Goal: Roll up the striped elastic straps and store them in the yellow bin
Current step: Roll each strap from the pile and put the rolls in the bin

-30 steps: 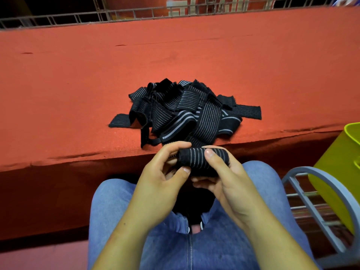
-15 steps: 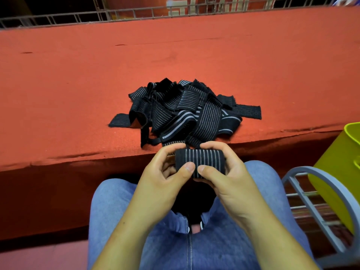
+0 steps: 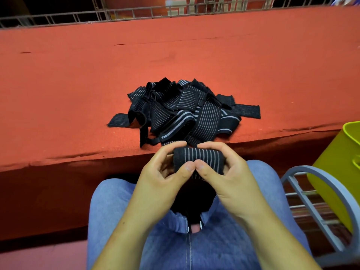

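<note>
The left hand (image 3: 161, 178) and right hand (image 3: 229, 178) grip the roll (image 3: 200, 158) near the pile (image 3: 185, 112), thumbs now together, so rolling looks nearly finished.

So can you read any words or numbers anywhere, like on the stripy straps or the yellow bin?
No words or numbers can be read here.
The rolled strap: pale stripes only, no label.
The pile of straps: stripes only.
The yellow bin: plain side, no writing shows.
The red panel behind the railing: pale shapes, too blurred and cut off to read.
</note>
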Motion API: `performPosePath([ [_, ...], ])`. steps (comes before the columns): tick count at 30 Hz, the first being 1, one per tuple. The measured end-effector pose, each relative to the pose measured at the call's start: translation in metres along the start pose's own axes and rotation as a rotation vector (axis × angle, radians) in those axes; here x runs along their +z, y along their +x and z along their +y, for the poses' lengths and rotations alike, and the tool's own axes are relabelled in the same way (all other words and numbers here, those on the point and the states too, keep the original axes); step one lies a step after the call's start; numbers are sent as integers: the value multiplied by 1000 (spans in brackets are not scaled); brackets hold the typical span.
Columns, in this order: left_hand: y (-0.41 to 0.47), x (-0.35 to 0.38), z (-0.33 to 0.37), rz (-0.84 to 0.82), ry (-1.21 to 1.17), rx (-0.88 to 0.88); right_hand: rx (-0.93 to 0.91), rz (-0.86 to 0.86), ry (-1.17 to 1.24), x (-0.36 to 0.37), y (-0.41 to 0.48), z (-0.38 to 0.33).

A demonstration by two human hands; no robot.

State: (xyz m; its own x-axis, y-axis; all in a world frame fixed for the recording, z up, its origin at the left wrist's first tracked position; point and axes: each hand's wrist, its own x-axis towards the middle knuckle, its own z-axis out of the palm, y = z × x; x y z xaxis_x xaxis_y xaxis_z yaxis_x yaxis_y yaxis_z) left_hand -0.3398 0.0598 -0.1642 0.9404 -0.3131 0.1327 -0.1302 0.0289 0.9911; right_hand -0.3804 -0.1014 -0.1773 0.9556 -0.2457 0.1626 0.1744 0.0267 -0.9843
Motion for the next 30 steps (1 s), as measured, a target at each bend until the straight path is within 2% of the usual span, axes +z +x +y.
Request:
performPosePath([
  [7,4,2,4,8,55,67,25,-52,28,-7,3,-9],
  [9,7,5,6,1,64,67,35,-78,-26,-14,7,-13],
  [17,22,30,27,-91,16,51,-62,-218,-615,-66,23,-62],
  [23,42,74,38,-139,32,49,-135,-232,-1013,-109,32,-103],
  [30,59,131,53,-232,-25,12,-109,-232,-1190,-158,35,-134],
])
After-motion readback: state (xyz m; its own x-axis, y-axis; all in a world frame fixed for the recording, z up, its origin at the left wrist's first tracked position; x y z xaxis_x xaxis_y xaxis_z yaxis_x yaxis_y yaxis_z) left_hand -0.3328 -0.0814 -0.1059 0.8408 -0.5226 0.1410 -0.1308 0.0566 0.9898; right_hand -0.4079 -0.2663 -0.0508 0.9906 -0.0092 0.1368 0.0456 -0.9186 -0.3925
